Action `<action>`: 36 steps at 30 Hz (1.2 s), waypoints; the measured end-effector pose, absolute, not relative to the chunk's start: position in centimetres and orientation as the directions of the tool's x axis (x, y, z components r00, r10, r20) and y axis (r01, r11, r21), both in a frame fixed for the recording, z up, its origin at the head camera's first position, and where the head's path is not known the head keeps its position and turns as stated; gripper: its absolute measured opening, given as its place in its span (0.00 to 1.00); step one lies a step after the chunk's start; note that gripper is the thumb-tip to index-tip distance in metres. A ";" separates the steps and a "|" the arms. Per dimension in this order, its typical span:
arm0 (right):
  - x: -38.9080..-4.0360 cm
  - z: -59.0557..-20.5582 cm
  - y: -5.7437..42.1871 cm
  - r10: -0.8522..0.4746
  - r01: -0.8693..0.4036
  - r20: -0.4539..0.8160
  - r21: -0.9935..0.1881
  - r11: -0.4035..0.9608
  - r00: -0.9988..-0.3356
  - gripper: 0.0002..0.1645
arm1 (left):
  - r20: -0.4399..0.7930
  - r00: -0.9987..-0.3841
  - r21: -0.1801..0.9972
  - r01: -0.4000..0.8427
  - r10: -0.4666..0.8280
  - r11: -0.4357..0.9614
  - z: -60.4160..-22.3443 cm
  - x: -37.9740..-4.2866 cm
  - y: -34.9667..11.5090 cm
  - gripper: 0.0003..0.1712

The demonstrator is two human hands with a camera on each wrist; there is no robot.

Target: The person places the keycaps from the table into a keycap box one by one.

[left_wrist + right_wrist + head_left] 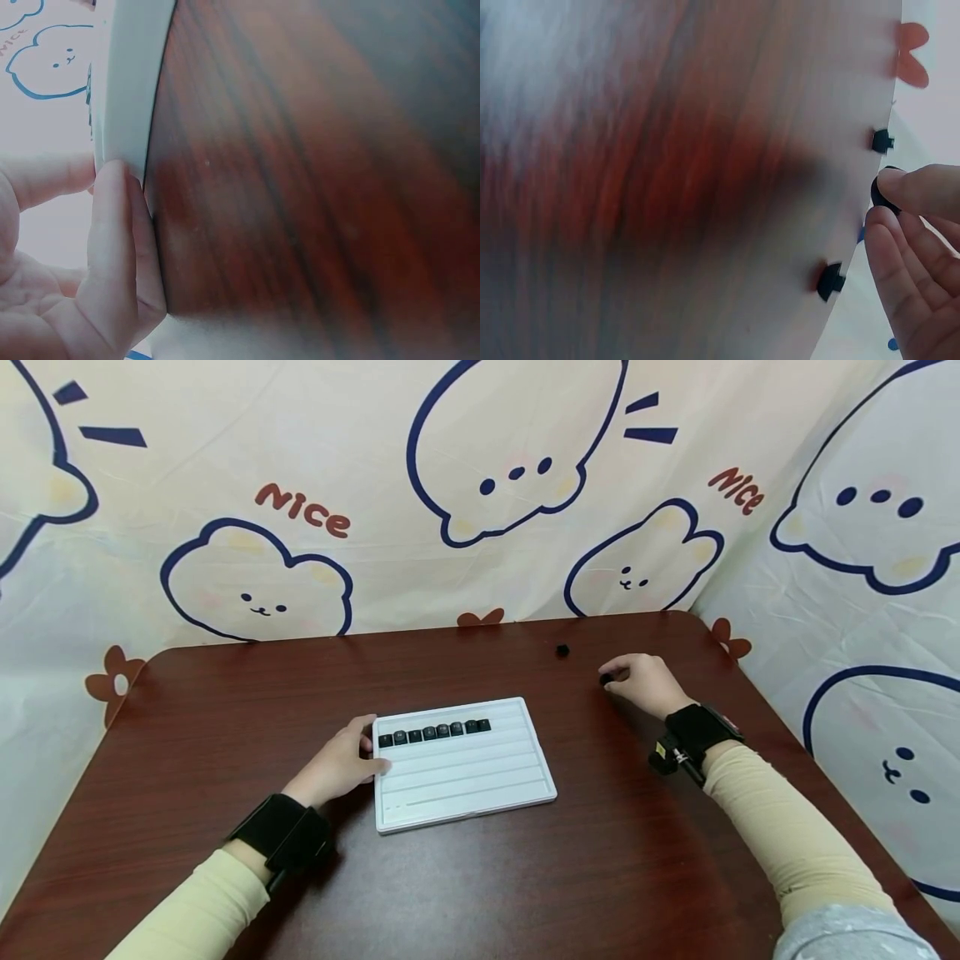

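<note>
My left hand (347, 758) grips the left edge of a white ridged tray (465, 777), thumb on one side and fingers on the other. A row of several black keycaps (430, 732) stands along the tray's back groove. To the right of the tray, my right hand (648, 683) pinches a black keycap (883, 193) between thumb and fingertips, just above the table. In the right wrist view, two loose black keycaps lie on the table: one keycap (883, 141) beyond the fingers and another keycap (831, 282) nearer. The head view shows only one loose keycap (562, 650).
The dark wooden table (300, 685) has rounded back corners. A pale curtain (390, 585) with cartoon prints hangs along its back and right edges. Each wrist wears a black strap (281, 835).
</note>
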State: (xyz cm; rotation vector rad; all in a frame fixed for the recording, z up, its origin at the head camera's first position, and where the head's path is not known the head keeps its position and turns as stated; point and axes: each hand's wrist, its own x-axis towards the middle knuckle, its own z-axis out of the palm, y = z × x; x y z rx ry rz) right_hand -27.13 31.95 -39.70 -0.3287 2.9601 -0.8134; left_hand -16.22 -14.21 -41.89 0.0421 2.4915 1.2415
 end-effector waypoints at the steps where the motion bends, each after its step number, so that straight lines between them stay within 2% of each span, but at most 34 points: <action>1: -27.1 -39.7 31.8 -0.221 -0.188 -0.002 -0.519 0.834 -0.975 0.16 | -0.300 -0.936 0.779 -0.129 0.184 0.614 -41.9 -16.2 -14.2 0.45; 8: -26.9 -40.1 31.3 -0.239 -0.184 -0.024 -0.564 0.805 -0.971 0.17 | -0.302 -0.935 0.780 -0.130 0.185 0.612 -42.0 -16.2 -14.2 0.45; 21: -26.5 -39.5 30.3 -0.258 -0.184 -0.050 -0.574 0.798 -0.965 0.19 | -0.297 -0.937 0.786 -0.131 0.184 0.604 -42.1 -16.2 -14.3 0.45; 36: -26.5 -39.6 30.1 -0.261 -0.176 -0.047 -0.625 0.761 -0.964 0.16 | -0.299 -0.937 0.783 -0.134 0.179 0.608 -41.9 -16.2 -14.2 0.45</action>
